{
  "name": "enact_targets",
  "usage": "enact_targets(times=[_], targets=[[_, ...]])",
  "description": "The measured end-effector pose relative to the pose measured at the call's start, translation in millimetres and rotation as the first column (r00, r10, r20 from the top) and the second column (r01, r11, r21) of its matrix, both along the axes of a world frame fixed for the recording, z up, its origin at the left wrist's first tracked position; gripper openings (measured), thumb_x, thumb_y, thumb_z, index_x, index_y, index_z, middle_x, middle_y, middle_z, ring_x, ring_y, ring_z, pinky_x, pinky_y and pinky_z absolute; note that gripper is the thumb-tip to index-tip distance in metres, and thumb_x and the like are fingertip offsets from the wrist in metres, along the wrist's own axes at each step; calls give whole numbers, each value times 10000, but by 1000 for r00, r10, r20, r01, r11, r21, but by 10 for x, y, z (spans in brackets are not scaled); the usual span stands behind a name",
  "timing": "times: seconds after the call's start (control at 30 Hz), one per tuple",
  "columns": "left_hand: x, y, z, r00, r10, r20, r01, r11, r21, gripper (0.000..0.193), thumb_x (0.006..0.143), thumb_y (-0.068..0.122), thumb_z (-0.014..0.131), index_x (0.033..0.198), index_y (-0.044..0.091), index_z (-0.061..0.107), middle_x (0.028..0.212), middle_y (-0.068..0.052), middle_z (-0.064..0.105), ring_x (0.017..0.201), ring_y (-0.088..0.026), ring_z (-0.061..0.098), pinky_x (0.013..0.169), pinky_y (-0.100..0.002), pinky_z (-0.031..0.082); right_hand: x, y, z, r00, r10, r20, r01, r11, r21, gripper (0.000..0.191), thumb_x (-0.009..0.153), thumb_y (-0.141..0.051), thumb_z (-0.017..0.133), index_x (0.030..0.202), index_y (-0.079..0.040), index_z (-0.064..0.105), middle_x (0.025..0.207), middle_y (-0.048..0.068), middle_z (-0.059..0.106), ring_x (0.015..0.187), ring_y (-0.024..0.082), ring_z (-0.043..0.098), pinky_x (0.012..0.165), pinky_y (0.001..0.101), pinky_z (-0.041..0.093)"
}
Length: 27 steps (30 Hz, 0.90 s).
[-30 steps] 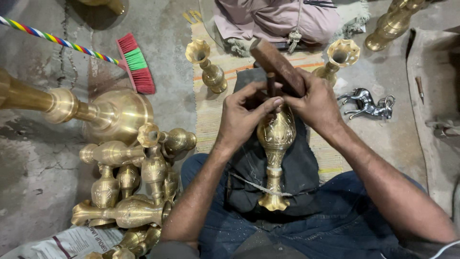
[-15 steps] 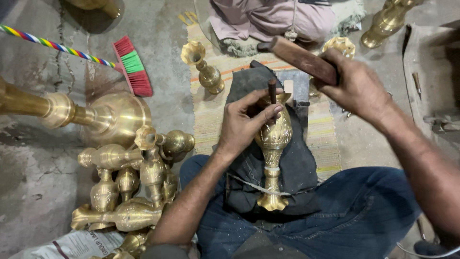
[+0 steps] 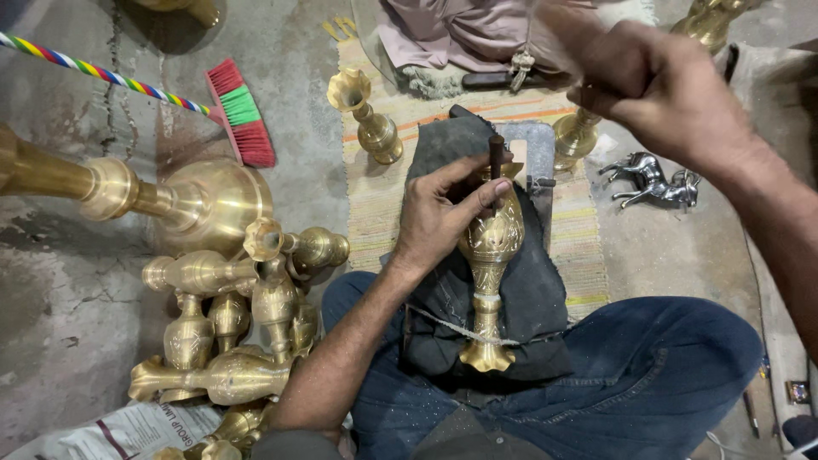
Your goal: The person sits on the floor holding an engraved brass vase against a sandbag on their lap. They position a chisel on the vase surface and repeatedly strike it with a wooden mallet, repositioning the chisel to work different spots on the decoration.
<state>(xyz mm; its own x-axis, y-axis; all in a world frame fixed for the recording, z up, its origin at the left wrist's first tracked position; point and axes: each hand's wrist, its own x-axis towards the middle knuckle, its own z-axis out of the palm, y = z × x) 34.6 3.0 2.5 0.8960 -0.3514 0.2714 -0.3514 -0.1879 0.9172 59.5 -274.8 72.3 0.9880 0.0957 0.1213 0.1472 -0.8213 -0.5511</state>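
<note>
Brass vase [image 3: 489, 255] lay on dark cloth [image 3: 528, 315], left hand [image 3: 439, 217] pinching a punch [image 3: 495, 166] against it, right hand [image 3: 656, 85] raised far right, fist closed, contents blurred

Brass vase [image 3: 489, 247] gold, engraved; brush [image 3: 241, 111] red/green; rug [image 3: 383, 192] striped.

Under the left-hand fingers [image 3: 490, 189], the brass vase [image 3: 488, 255] looks polished, its engraved belly rougher. It rests on matt dark cloth [image 3: 528, 298]. The rod [image 3: 495, 158] between those fingers seems dull metal. The floor [image 3: 68, 298] left of them is rough concrete.
</note>
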Motion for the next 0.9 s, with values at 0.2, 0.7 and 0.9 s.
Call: enact_targets(times=[0.2,0.7,0.9], targets=[[-7,-3,45,994,-61,-95,55,996,-66,341,968,218,771,1274,70,737,993,-49,804,843,-71,737,732,-245,613,19,-75,-97,948,309,70,-207,772,-601,459,843,-204,819,1269,-97,687,902,91,751,784,200,729,744,358,603],[60,11,-27,997,-59,-45,59,998,-11,383,969,280,779,1264,42,731,1098,-79,802,934,-114,760,797,-279,637,-57,-124,-256,990,140,18,-111,853,-509,622,905,-188,791,1479,-71,583,1095,190,747,887,271,752,766,402,634],[30,26,-26,990,-108,-94,101,992,-71,385,977,262,755,1305,64,714,1137,-67,790,952,-118,751,802,-278,642,-83,-47,-153,984,180,2,-159,877,-453,474,875,-185,789,1308,-73,630,980,150,755,867,303,732,793,468,601]])
